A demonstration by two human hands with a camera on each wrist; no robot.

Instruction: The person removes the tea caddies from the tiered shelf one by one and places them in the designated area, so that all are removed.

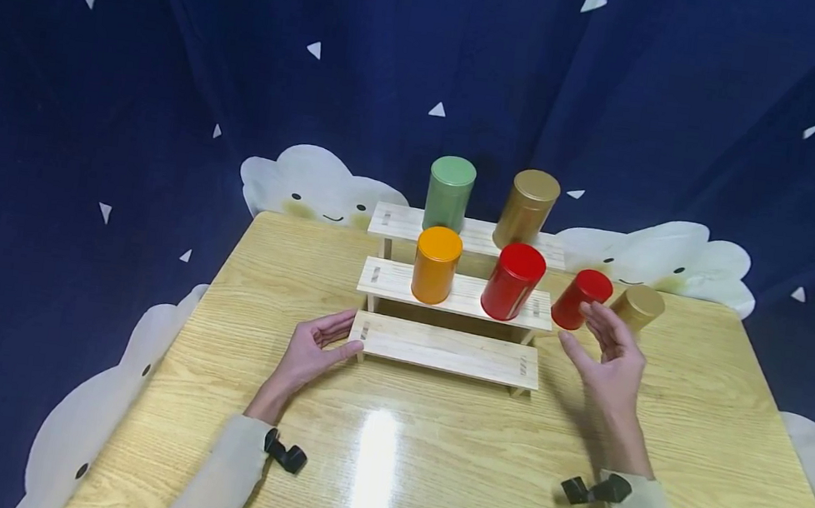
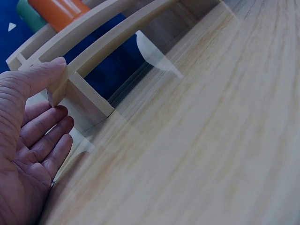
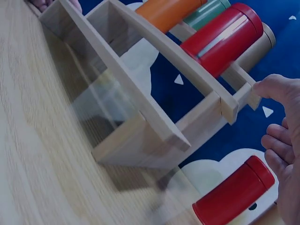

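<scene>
A three-tier wooden step shelf (image 1: 442,350) stands on the table. My left hand (image 1: 309,353) holds the left end of its lowest step, thumb (image 2: 44,75) on the board and fingers beside and below it. My right hand (image 1: 610,362) hovers off the shelf's right side, fingers loosely bent and nothing in them. Just beyond it, a red canister (image 1: 579,300) and a gold canister (image 1: 639,307) stand on the table, the gold one partly hidden by the hand. An orange canister (image 1: 435,267) and another red canister (image 1: 512,284) are on the middle step.
On the top step sit a green canister (image 1: 449,193) and a gold-brown canister (image 1: 526,209). Behind the wooden table (image 1: 457,478) hangs a dark blue curtain (image 1: 403,27) with white triangles and clouds. Black wrist straps (image 1: 287,451) circle both sleeves.
</scene>
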